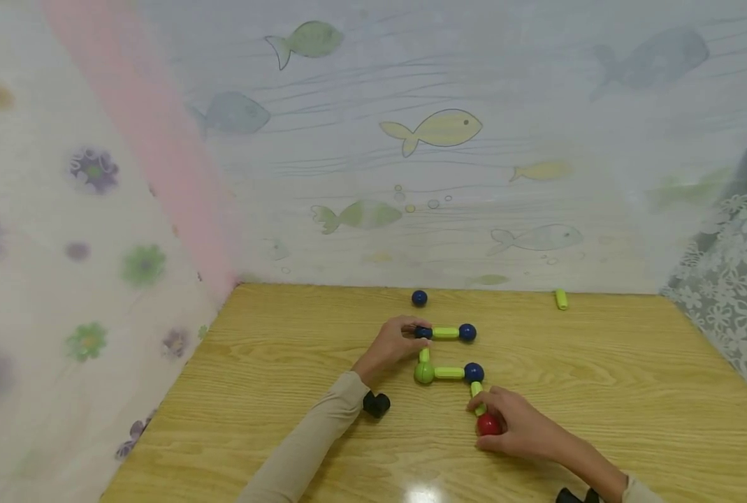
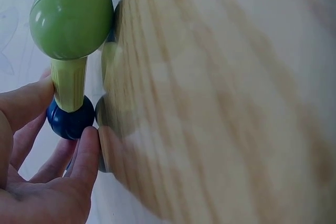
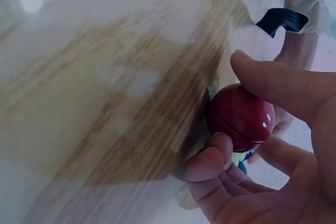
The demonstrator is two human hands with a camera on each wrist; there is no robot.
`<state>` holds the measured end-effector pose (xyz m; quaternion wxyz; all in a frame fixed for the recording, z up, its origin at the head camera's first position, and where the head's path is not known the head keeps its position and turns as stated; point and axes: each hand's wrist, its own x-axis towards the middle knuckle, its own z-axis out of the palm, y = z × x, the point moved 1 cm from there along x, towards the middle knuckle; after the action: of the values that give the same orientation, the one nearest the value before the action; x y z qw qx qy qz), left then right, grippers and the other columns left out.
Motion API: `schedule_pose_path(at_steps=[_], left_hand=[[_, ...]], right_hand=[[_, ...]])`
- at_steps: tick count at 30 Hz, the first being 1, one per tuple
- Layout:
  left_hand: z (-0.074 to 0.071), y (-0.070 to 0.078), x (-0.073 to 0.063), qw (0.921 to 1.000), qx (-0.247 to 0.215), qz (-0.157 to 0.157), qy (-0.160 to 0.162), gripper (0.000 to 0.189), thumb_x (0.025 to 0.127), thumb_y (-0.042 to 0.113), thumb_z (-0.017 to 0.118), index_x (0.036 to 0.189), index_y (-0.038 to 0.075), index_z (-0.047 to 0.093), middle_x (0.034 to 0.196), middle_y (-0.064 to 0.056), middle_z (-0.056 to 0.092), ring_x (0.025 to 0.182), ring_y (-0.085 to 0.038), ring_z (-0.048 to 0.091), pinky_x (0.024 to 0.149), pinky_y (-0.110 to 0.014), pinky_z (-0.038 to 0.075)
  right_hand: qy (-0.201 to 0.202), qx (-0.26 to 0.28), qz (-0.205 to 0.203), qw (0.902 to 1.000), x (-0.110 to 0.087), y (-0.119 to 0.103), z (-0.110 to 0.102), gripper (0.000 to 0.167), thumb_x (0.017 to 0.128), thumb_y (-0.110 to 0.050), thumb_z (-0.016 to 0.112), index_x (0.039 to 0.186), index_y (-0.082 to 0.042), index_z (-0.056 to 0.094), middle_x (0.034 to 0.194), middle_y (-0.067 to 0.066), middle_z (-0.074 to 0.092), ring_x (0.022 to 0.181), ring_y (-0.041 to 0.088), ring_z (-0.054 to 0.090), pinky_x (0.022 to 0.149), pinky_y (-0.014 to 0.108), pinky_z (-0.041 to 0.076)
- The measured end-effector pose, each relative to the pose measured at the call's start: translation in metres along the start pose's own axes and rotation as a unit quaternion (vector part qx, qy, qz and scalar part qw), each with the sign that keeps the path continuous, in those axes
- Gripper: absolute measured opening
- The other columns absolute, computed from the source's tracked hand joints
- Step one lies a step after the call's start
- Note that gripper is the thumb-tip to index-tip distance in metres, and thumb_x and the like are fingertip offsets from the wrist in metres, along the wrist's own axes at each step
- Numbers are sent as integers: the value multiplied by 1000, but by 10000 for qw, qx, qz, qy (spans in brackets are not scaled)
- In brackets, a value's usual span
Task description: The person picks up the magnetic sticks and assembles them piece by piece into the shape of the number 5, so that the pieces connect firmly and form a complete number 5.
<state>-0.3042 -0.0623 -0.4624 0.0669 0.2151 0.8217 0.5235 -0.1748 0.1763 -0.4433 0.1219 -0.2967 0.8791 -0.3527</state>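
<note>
A zigzag of toy balls and yellow-green rods lies on the wooden table (image 1: 272,377). My left hand (image 1: 390,347) grips the dark blue ball (image 2: 71,121) at its upper left corner, the thumb beside a short rod (image 2: 69,82). From there that rod runs to a green ball (image 1: 424,372), and another rod (image 1: 445,332) to a blue ball (image 1: 467,332). A further rod (image 1: 450,373) joins the green ball to a second blue ball (image 1: 474,372). At the near end, my right hand (image 1: 518,425) holds a red ball (image 3: 239,116) between thumb and fingers, against a slanting rod (image 1: 476,390).
Behind the chain lies a loose blue ball (image 1: 419,298). One loose yellow-green rod (image 1: 561,300) is by the back edge, at the right. Fabric printed with fish (image 1: 436,129) hangs behind the table; a flowered one (image 1: 90,342) hangs at the left.
</note>
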Motion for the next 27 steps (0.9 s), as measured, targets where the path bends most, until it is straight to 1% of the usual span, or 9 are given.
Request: schedule_pose_path(at_steps=[7,10,16,20,27], left_hand=[[0,-1,1,10000,66,-61,3,30,86,14,71,115,9,67,116,-4,59,105,-21,59,87,-29,49],[0,-1,1,9999,107,-48,-11,30,87,14,71,115,9,67,116,-5,58,105,-20,59,86,-28,49],[1,0,1,9999,136,-73,-23,29,87,13,71,115,9,68,115,-6,58,104,-20,59,85,-26,50],[1,1,2,9999,117,-73,-3,29,86,13,71,115,8,68,114,-6,58,104,-21,59,85,-26,50],[1,0,1,9999,58,-84,22,29,86,14,71,114,9,68,115,-5,59,104,-21,59,86,-28,50]], right_hand=[[398,4,-18,9992,-1,-2,-1,40,79,-30,77,109,-8,62,80,-3,48,68,6,43,55,20,40],[509,26,-44,9987,-2,-2,0,40,79,-29,77,109,-7,63,80,-3,48,65,5,43,53,20,40],[733,84,-277,9969,-5,-2,2,39,79,-27,78,108,-7,63,82,-4,49,65,4,44,53,20,42],[781,170,-404,9960,-5,-2,3,38,80,-26,77,108,-6,63,84,-4,50,66,4,45,52,20,43],[704,222,-278,9969,-6,-1,3,38,80,-26,77,109,-6,63,84,-3,51,66,5,46,54,20,44]])
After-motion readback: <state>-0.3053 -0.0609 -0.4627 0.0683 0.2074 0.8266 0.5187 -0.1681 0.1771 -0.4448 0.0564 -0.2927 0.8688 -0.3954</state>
